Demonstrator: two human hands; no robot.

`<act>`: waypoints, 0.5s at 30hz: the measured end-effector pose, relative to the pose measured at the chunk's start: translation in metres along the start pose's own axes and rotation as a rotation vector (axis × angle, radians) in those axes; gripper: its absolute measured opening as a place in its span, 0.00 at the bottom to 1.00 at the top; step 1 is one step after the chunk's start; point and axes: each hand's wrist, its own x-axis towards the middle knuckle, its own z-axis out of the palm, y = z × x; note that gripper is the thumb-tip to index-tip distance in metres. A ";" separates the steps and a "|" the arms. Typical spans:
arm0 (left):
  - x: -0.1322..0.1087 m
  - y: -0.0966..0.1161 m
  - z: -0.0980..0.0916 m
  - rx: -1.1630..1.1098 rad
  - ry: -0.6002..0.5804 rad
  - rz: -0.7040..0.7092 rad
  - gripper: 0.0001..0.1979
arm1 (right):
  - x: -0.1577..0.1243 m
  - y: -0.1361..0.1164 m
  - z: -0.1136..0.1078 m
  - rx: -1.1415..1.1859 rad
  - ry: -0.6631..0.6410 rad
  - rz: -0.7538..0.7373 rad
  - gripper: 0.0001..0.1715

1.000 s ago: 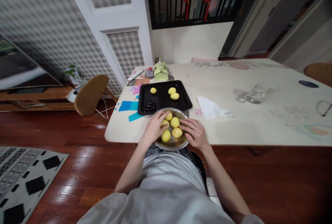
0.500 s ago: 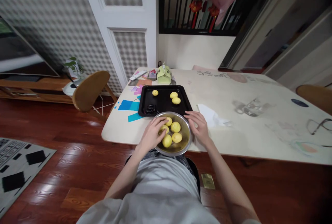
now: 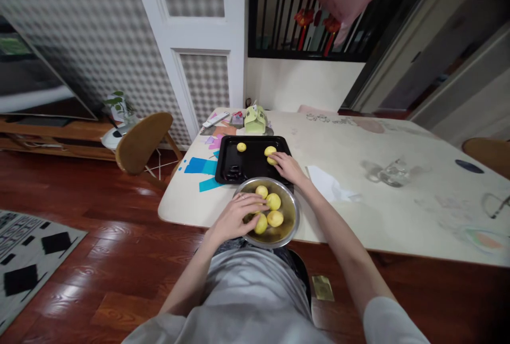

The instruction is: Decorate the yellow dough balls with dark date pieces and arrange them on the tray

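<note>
A steel bowl with several yellow balls sits at the table's near edge. My left hand lies over the bowl's left rim, fingers spread on the balls inside. Just behind the bowl is a black baking tray holding three yellow balls, one at the back left and one at the back right. My right hand reaches onto the tray's right side. Its fingertips are curled on the third ball, which is partly hidden.
A white tissue lies right of the tray, and a clear glass object sits further right. Blue paper pieces, a green box and a remote are on the table's left end. A wooden chair stands at the left.
My right hand left the bowl, rested on the table beside it, then reached forward onto the tray to a yellow ball. My left hand stayed on the balls in the bowl.
</note>
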 end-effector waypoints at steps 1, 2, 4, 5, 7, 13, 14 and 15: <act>-0.001 0.001 -0.002 -0.004 -0.048 0.037 0.19 | 0.000 0.001 0.000 -0.002 -0.005 0.008 0.27; -0.003 0.002 -0.004 -0.006 -0.092 0.069 0.20 | -0.001 0.001 0.001 -0.008 -0.012 0.015 0.28; -0.005 0.005 -0.006 0.000 -0.156 0.113 0.23 | -0.004 0.003 -0.001 -0.028 -0.031 0.027 0.28; -0.005 0.006 -0.007 0.004 -0.178 0.127 0.24 | -0.006 0.003 -0.002 -0.038 -0.038 0.034 0.29; -0.006 0.007 -0.006 0.013 -0.203 0.143 0.25 | -0.009 0.004 -0.004 -0.041 -0.042 0.055 0.28; -0.006 0.007 -0.003 0.063 -0.192 0.117 0.22 | -0.021 -0.011 -0.024 0.050 0.071 0.122 0.23; -0.006 0.007 -0.003 0.078 -0.189 0.108 0.21 | -0.025 -0.017 -0.030 0.082 0.123 0.125 0.24; -0.006 0.007 -0.002 0.093 -0.187 0.103 0.21 | -0.030 -0.023 -0.036 0.122 0.177 0.125 0.25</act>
